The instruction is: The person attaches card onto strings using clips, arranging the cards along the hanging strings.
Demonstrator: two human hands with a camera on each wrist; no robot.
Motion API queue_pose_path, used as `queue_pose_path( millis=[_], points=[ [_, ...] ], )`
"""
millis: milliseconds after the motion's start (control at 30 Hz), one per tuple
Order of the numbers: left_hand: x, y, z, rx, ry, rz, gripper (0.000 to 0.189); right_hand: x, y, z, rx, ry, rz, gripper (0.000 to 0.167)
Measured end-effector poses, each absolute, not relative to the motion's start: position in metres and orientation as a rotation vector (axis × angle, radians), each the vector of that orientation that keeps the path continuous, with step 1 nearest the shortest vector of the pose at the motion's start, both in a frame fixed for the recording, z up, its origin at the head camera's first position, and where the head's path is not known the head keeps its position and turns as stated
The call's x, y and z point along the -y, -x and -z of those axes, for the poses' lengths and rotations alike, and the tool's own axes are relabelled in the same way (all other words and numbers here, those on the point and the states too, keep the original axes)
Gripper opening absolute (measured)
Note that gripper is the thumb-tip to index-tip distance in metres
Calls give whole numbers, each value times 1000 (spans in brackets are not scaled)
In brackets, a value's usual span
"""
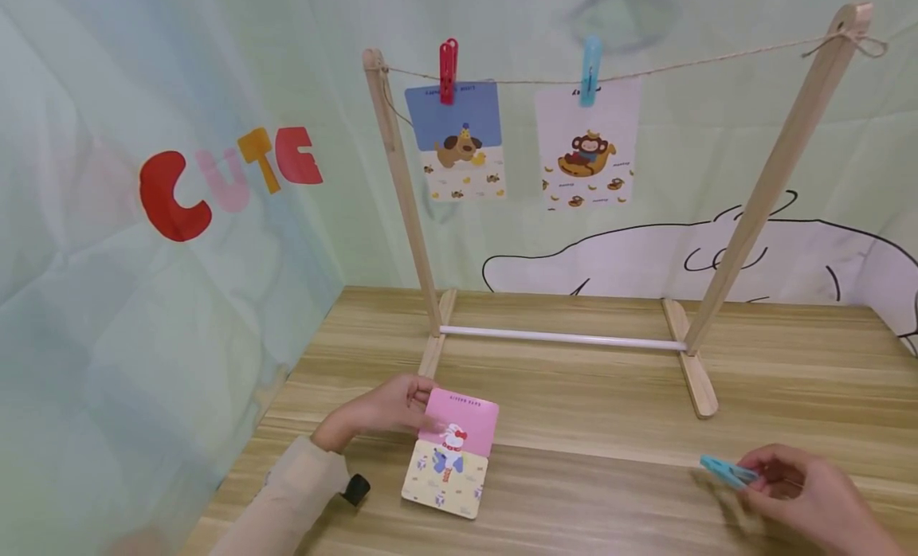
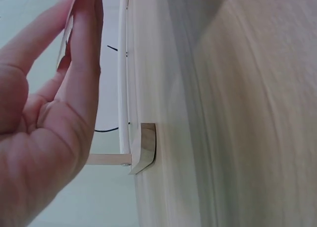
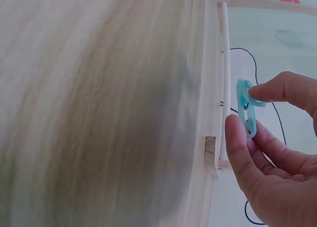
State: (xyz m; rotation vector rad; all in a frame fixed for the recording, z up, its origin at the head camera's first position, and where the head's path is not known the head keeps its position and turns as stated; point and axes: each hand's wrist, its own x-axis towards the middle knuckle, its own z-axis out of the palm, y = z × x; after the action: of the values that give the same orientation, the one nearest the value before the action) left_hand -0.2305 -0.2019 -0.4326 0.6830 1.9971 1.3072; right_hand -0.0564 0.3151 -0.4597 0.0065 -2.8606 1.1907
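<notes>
My left hand [image 1: 390, 405] pinches a pink and yellow rabbit card [image 1: 469, 424] by its upper left side, above the front left of the table. The left wrist view shows this card [image 2: 65, 41] almost edge-on between thumb and fingers. At the right, my right hand [image 1: 803, 484] holds a light blue clothespin [image 1: 727, 470] between thumb and fingers. In the right wrist view that clothespin [image 3: 246, 108] is seen close up. A dog card [image 1: 466, 162] hangs from a string [image 1: 516, 82] under a red clothespin [image 1: 448, 70]. Beside it a monkey card [image 1: 584, 154] hangs under another blue clothespin [image 1: 590, 70].
A wooden stand [image 1: 774, 182] with two posts and a white crossbar [image 1: 559, 338] carries the string. It stands at the back of the wood-grain table [image 1: 588, 428]. Behind are pale green cloth walls [image 1: 344, 221] with coloured letters [image 1: 175, 197] at the left.
</notes>
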Motion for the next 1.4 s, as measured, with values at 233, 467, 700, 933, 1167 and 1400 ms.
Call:
queue_pose_path(
  millis=[233, 467, 700, 933, 1167, 1400],
  points=[
    [195, 234, 428, -1989, -676, -1333, 30, -315, 57, 456, 2846, -3, -1217, 27],
    [186, 239, 422, -1993, -704, -1350, 31, -320, 58, 462, 2717, -163, -1320, 25],
    [177, 240, 418, -1970, -722, -1389, 33, -327, 62, 463, 2654, -237, -1458, 23],
    [167, 243, 414, -1967, -719, -1442, 32, -332, 66, 462, 2578, -336, -1572, 26],
    [159, 245, 409, -1977, -690, -1482, 32, -333, 69, 459, 2617, -261, -1568, 20],
    [155, 244, 407, -1993, -667, -1501, 30, -333, 70, 456, 2607, -248, -1560, 23]
  ],
)
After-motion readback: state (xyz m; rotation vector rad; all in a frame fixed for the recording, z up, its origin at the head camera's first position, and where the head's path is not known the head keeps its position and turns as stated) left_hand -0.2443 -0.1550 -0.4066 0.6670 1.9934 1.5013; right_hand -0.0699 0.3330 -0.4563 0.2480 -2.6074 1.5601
